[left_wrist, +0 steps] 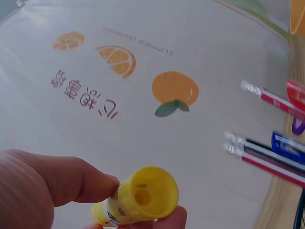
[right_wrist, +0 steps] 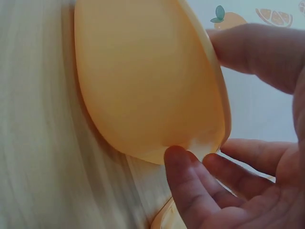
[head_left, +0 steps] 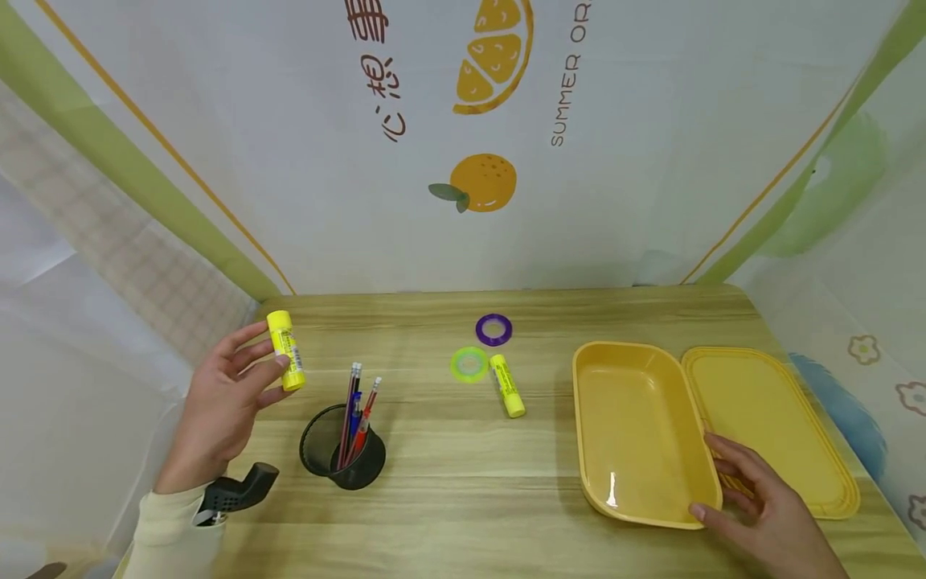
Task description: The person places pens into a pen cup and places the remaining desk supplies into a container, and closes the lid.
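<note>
My left hand (head_left: pixel 220 402) holds a yellow glue stick (head_left: pixel 283 342) between thumb and fingers, up at the left, above and behind the pen holder. In the left wrist view the hollow round end of the glue stick (left_wrist: pixel 155 191) faces the camera. At the right, my right hand (head_left: pixel 774 515) grips the near right corner of a yellow plastic box (head_left: pixel 637 402), thumb on the rim and fingers along the outer side. The right wrist view shows the box (right_wrist: pixel 147 76) with fingertips against its end. A second yellow glue stick (head_left: pixel 508 388) lies mid-table.
A black mesh pen holder (head_left: pixel 365 470) with pencils and pens stands at the left. Purple (head_left: pixel 480 330) and green (head_left: pixel 456 365) tape rolls lie near the second glue stick. The yellow lid (head_left: pixel 767 410) lies right of the box. A printed cloth (head_left: pixel 593 217) hangs behind the table.
</note>
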Motion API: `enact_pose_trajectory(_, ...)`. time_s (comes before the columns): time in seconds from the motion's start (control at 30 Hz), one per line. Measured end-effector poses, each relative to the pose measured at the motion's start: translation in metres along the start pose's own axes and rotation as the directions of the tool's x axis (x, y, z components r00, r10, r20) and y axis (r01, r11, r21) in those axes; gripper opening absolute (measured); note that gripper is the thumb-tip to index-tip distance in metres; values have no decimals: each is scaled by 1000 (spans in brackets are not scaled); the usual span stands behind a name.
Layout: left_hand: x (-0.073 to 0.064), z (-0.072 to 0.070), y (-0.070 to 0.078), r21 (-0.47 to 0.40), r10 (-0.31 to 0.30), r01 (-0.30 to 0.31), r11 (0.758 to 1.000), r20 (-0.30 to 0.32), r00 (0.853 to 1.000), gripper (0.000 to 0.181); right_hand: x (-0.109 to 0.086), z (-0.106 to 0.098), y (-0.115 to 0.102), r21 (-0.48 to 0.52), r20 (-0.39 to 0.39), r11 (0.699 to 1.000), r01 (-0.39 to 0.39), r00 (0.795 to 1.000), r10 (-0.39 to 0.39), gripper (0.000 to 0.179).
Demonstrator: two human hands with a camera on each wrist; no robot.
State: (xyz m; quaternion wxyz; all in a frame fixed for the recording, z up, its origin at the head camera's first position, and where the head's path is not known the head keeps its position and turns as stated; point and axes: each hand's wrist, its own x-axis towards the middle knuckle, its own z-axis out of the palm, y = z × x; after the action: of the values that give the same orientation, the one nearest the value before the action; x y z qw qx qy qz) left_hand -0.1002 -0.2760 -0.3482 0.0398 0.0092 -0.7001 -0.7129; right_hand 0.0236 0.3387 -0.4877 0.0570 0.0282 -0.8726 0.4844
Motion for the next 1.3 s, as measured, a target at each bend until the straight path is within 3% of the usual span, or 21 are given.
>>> enact_pose_trajectory(0.33,1,33,12,3,37,-38,999,74,997,53,-5,-5,4,-3,71,1000,-23,997,23,87)
enact_pose_trajectory(0.7,-1,63,21,13,34,-37,999,142,989,56,-5,-4,4,42,95,998,-39,995,34,89)
enact_pose_trajectory(0.93,-5,80,23,74,13,-26,997,172,985,58,-6,-2,0,93,106,995,-34,994,24,90)
enact_pose_trajectory(1.3,-8,119,23,22,4,-11,1000,265,964,61,-7,-3,8,111,106,993,-34,994,22,90)
